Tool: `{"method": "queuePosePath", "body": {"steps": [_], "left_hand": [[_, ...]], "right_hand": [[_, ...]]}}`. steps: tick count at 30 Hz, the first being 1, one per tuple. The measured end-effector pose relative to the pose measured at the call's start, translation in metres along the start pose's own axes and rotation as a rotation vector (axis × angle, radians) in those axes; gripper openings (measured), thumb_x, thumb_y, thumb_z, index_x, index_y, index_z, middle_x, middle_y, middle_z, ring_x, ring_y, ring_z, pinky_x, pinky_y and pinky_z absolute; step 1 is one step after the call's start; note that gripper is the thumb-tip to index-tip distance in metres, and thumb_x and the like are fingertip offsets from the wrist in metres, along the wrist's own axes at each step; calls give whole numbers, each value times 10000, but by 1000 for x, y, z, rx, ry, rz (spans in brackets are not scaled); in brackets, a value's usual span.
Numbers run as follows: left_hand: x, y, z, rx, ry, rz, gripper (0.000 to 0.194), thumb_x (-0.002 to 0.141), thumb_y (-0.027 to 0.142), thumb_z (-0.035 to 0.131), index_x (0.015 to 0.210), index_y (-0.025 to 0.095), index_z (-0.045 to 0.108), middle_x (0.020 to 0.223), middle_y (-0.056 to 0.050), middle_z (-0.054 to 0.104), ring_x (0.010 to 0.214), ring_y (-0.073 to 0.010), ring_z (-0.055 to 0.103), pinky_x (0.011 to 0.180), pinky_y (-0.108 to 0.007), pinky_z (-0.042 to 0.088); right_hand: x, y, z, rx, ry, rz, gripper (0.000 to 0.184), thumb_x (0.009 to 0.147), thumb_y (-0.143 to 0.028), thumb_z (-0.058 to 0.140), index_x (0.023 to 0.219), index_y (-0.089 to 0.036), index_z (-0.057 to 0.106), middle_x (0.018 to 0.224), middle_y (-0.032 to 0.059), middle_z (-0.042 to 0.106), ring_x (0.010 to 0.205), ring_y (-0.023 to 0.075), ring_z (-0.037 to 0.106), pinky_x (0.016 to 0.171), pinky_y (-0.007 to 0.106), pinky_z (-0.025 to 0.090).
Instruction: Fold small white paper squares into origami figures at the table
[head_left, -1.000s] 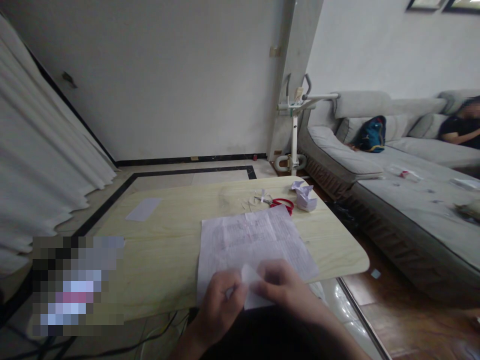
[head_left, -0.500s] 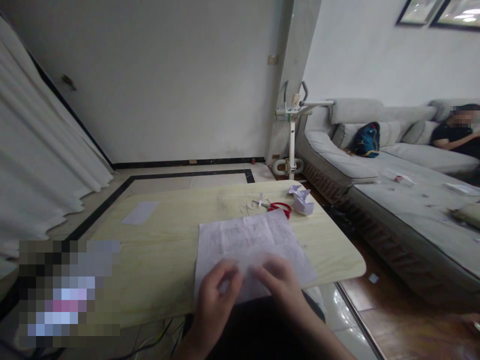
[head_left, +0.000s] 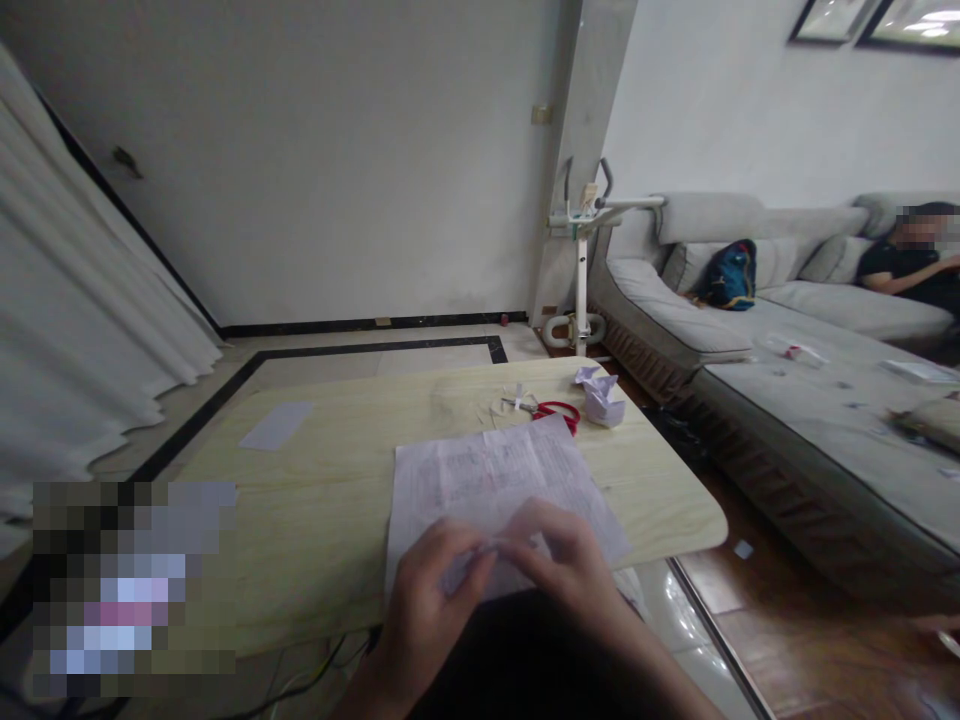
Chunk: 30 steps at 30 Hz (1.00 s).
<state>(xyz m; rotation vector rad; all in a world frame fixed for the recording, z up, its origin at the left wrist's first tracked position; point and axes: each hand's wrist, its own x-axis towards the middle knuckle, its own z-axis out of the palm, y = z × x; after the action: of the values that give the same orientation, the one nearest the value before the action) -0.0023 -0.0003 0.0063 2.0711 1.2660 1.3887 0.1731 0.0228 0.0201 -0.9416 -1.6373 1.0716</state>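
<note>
My left hand (head_left: 437, 592) and my right hand (head_left: 561, 558) meet above the near part of a large creased printed sheet of paper (head_left: 480, 475). Both are closed, thumbs and fingertips pinched together and almost touching each other. Whatever sits between the fingertips is too small and blurred to name. Beyond the sheet's far edge lie red-handled scissors (head_left: 559, 408), with thin pale scraps (head_left: 491, 412) around their blades. Folded or crumpled pieces of paper (head_left: 602, 402) rest to the right of the scissors.
The pale wooden table (head_left: 322, 540) has a rounded right corner. A small blank sheet (head_left: 276, 425) lies at its left. To the right stands a grey sofa (head_left: 795, 400) with a blue backpack (head_left: 731, 275) and a seated person. Cables (head_left: 315, 680) hang below the near edge.
My two hands have come closer together, so that their fingertips now nearly meet. The view has shifted slightly; the paper and scissors stay where they were on the table.
</note>
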Motion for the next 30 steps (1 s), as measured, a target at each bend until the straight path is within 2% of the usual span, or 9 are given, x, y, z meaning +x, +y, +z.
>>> {"method": "queuePosePath", "body": {"steps": [4, 9, 16, 21, 24, 27, 30], "left_hand": [[-1, -3, -3, 12, -52, 56, 113, 908, 119, 573, 865, 194, 646, 789, -8, 677, 752, -145, 648, 698, -230, 518], [-4, -9, -5, 123, -35, 196, 127, 918, 101, 558, 927, 170, 664, 836, -41, 672, 798, -171, 622, 727, -278, 505], [-4, -7, -8, 181, 4, 303, 103, 923, 104, 560, 937, 155, 648, 815, -50, 670, 795, -181, 603, 733, -302, 496], [-3, -5, -9, 210, -33, 282, 107, 916, 118, 571, 883, 168, 660, 763, -36, 676, 737, -178, 605, 708, -305, 493], [-5, -7, -6, 134, -47, 165, 106, 896, 147, 592, 842, 191, 673, 739, -20, 679, 720, -174, 623, 692, -286, 507], [-8, -10, -2, -51, -7, -181, 47, 838, 224, 656, 873, 204, 680, 778, -12, 706, 733, -178, 664, 667, -255, 536], [-7, -7, 2, -209, 3, -487, 194, 775, 317, 697, 920, 189, 700, 757, -10, 736, 694, -198, 689, 626, -257, 556]], "right_hand": [[0, 2, 1, -16, -5, -79, 107, 828, -195, 700, 723, -181, 681, 719, 27, 671, 708, 171, 605, 677, 290, 465], [-1, 5, -1, -58, 11, -242, 82, 810, -113, 667, 801, -192, 684, 768, 27, 665, 745, 175, 608, 692, 293, 473], [-4, 2, 0, -103, -16, -310, 67, 851, -123, 661, 825, -184, 673, 783, 37, 644, 762, 175, 596, 688, 295, 471], [-5, -1, -3, -120, -73, -289, 55, 844, -125, 660, 834, -180, 659, 805, 41, 640, 793, 183, 587, 717, 309, 462], [-6, 0, -2, -83, -44, -215, 70, 851, -154, 665, 790, -185, 649, 767, 25, 630, 751, 171, 577, 689, 294, 449], [-7, 5, 1, 53, 70, -61, 116, 866, -225, 656, 758, -198, 623, 727, 2, 606, 694, 159, 560, 647, 284, 436], [-8, 10, 8, 201, 190, 93, 146, 847, -300, 670, 756, -200, 614, 711, -6, 588, 655, 156, 536, 608, 280, 421]]}}
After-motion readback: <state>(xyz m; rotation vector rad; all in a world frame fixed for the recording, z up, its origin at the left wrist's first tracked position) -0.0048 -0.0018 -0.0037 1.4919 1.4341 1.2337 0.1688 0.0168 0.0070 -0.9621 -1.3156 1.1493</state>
